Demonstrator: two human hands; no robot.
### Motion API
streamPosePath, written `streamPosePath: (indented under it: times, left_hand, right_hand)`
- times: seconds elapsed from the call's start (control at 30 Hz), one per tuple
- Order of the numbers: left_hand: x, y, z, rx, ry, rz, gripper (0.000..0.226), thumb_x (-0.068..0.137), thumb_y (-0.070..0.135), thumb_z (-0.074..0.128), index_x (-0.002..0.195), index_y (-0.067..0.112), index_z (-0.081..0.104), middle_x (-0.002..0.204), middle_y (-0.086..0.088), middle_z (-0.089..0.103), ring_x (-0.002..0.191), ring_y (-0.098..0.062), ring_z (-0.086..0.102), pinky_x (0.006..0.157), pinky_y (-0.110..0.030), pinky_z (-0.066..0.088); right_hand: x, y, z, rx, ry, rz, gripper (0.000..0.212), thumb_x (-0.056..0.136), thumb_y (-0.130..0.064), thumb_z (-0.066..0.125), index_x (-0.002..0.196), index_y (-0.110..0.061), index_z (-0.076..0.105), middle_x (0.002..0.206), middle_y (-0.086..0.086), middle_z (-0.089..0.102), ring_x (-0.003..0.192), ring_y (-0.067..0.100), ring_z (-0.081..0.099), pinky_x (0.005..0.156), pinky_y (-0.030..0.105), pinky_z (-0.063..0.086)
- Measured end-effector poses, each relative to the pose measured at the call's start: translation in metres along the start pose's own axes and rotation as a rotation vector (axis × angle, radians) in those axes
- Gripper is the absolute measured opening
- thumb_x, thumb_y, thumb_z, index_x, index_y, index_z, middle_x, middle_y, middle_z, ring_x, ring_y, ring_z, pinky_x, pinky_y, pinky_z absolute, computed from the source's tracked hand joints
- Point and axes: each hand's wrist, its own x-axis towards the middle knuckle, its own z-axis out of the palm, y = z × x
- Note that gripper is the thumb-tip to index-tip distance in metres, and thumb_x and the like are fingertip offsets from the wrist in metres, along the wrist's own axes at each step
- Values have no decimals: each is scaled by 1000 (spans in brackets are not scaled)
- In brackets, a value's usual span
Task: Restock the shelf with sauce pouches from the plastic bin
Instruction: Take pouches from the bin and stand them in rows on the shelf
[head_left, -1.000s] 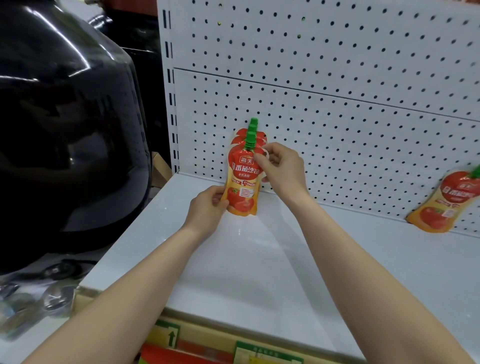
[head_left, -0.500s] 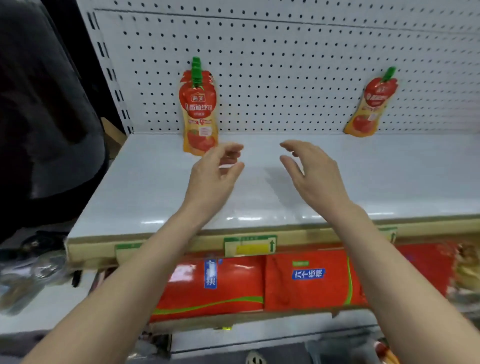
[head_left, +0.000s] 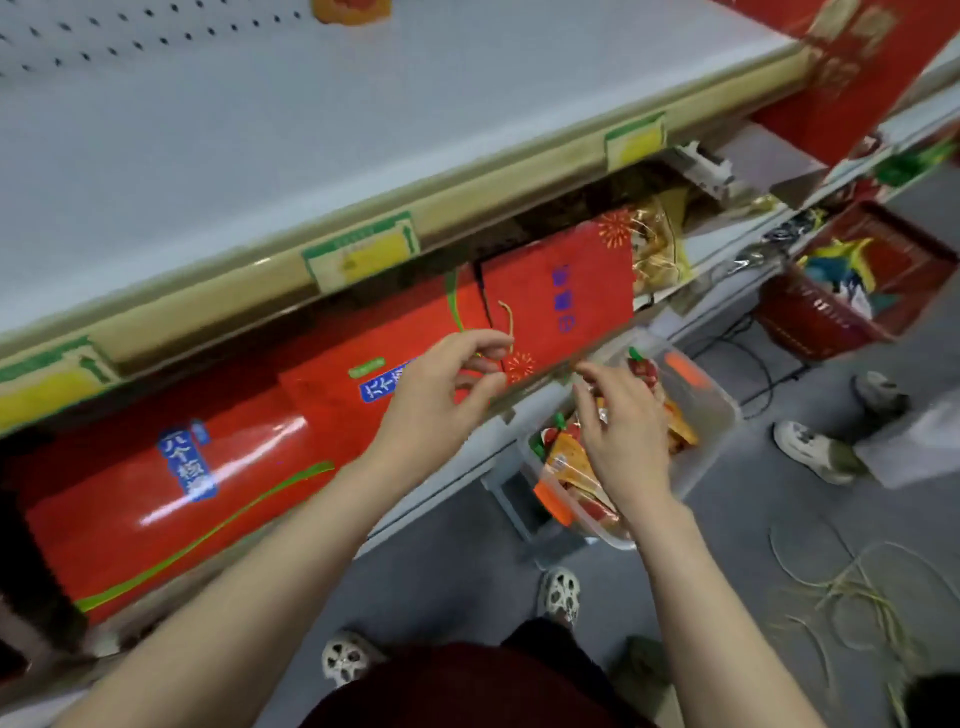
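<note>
both hands dropped from the shelf (head_left: 311, 156) to the plastic bin (head_left: 719, 421) on the floor (head_left: 727, 571). right hand (head_left: 623, 431) hovers over sauce pouches (head_left: 563, 457) inside it, fingers loose, empty; left hand (head_left: 441, 395) loosely curled, empty.

sauce pouches (head_left: 563, 460): red-orange, piled | plastic bin (head_left: 722, 410): clear, below shelf (head_left: 260, 156)

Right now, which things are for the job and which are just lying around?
For the job: bin, sauce pouches, top shelf.
Just lying about: red boxes, red basket, green straps on the floor.
</note>
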Motion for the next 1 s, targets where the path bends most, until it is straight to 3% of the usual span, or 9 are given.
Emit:
streamPosePath:
  times: [0.17, 0.3, 0.4, 0.47, 0.57, 0.67, 0.83, 1.0]
  left_hand:
    - [26, -47, 130, 189, -202, -221, 46, 88, 23, 64, 133, 25, 51, 124, 4, 60, 111, -15, 59, 95, -38, 49]
    - [45, -75, 214, 294, -335, -425, 64, 91, 39, 59, 147, 28, 31, 147, 2, 45, 129, -23, 48, 103, -32, 39]
    - [67, -106, 267, 379, -422, -464, 70, 92, 37, 59, 151, 27, 23, 154, -1, 32, 140, -24, 34, 110, -32, 31]
    - [87, -130, 296, 446, -463, -478, 69, 93, 37, 56, 151, 28, 20, 157, -1, 26, 144, -22, 26, 114, -34, 28]
    - [123, -167, 335, 531, -445, -388, 65, 94, 34, 55, 150, 19, 26, 154, -6, 33, 141, -25, 31, 112, -36, 30]
    - [157, -198, 371, 600, -431, -338, 65, 94, 30, 56, 149, 10, 28, 150, -12, 36, 137, -30, 35, 112, -39, 30]
    - [185, -226, 408, 771, -440, -389, 64, 95, 28, 56, 148, 7, 27, 141, -17, 45, 130, -35, 38, 108, -41, 32]
    - [181, -215, 407, 806, -434, -538, 75, 86, 6, 62, 148, 13, 21, 111, -18, 63, 108, -39, 55, 86, -46, 50]
  right_hand:
    - [-10, 145, -4, -44, -329, 281, 40, 97, -20, 55, 137, -16, 52, 134, 9, 59, 119, 30, 57, 89, 42, 50]
    - [13, 245, 5, -135, -570, 422, 52, 94, -17, 54, 144, -15, 40, 134, 17, 54, 113, 41, 58, 77, 42, 50]
    - [40, 310, 30, -204, -680, 478, 55, 92, -14, 54, 144, -10, 36, 131, 24, 54, 108, 45, 59, 74, 42, 47]
    - [58, 345, 54, -195, -731, 509, 56, 97, -17, 49, 148, -9, 30, 136, 24, 52, 112, 43, 58, 80, 42, 47]
    - [78, 381, 93, -224, -874, 529, 60, 103, -24, 40, 153, -5, 14, 152, 18, 37, 133, 35, 46, 103, 39, 40]
    - [76, 407, 125, -164, -822, 567, 61, 99, -32, 50, 149, -8, 23, 147, 20, 39, 120, 42, 56, 92, 42, 46]
    - [71, 420, 138, -125, -666, 510, 52, 98, -30, 53, 144, -13, 35, 138, 17, 49, 113, 42, 58, 89, 46, 48]
    - [82, 406, 117, 1, -580, 588, 36, 101, -30, 41, 135, -17, 44, 114, 22, 66, 100, 43, 64, 79, 42, 47]
